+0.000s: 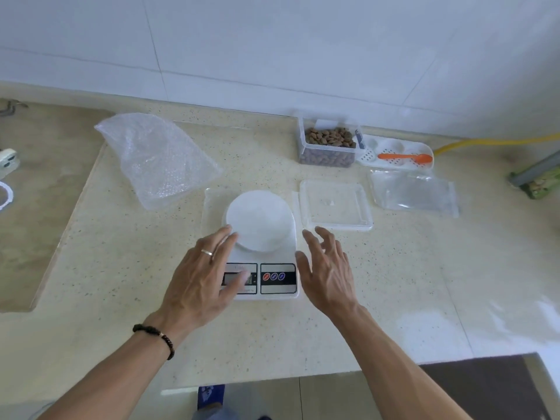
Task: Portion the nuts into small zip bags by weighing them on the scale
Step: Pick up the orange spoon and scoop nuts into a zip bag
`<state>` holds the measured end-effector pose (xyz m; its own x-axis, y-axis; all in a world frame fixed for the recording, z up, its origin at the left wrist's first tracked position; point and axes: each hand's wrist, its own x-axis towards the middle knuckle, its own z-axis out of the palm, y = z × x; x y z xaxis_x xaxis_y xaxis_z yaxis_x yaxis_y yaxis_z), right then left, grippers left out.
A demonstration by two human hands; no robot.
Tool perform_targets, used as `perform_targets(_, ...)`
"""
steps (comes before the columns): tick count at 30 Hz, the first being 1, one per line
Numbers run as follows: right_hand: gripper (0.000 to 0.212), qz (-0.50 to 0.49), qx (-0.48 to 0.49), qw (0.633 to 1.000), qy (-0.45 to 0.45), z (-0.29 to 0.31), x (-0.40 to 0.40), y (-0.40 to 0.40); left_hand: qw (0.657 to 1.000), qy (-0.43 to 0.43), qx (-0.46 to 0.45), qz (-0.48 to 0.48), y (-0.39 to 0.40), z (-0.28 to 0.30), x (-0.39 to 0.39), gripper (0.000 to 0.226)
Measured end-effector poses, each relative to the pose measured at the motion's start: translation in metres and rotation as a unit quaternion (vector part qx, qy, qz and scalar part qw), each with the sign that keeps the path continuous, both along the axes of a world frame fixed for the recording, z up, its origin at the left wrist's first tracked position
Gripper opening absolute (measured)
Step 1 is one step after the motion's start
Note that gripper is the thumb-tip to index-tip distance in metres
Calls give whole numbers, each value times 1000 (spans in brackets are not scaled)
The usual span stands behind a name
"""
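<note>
Both hands spread and holding nothing, left hand [198, 277] over the scale [262, 256] display, right hand [328, 268] beside it — leaning on it risks a bad zero before any nuts [330, 137] get weighed

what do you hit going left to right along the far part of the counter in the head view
bubble wrap bag → container of nuts → white tray with the orange spoon → yellow hose

Head view looks steeply down, close over the counter [303, 334], toward the wall [272, 40].
</note>
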<state>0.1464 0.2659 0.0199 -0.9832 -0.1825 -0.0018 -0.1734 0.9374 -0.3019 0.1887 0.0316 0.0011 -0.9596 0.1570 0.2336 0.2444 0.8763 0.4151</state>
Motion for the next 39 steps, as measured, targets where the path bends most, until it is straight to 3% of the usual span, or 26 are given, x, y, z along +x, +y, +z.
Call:
perform_targets(8, 48, -48, 67, 993, 89, 55, -66, 44, 992, 4, -92, -89, 66, 50, -107, 74)
perform_targets(17, 47, -75, 89, 991, 71, 62, -171, 164, 980, 2, -112, -162, 210, 63, -224, 64)
perform_targets(21, 47, -57, 108, 992, 19, 42, -239, 226, 985, 2, -95, -147, 279, 49, -286, 55)
perform_targets(27, 36, -18, 140, 990, 6, 1, -320, 282, 992, -72, -74, -71, 351, 21, -364, 37)
perform_targets(35, 24, 54, 144, 988, 32, -30, -375, 291, 982, -117, -144, -21, 371, -7, -400, 31)
perform_targets(39, 17, 60, 146, 983, 93, -30, -377, 288, 987, -106, -121, -23, 371, -1, -403, 23)
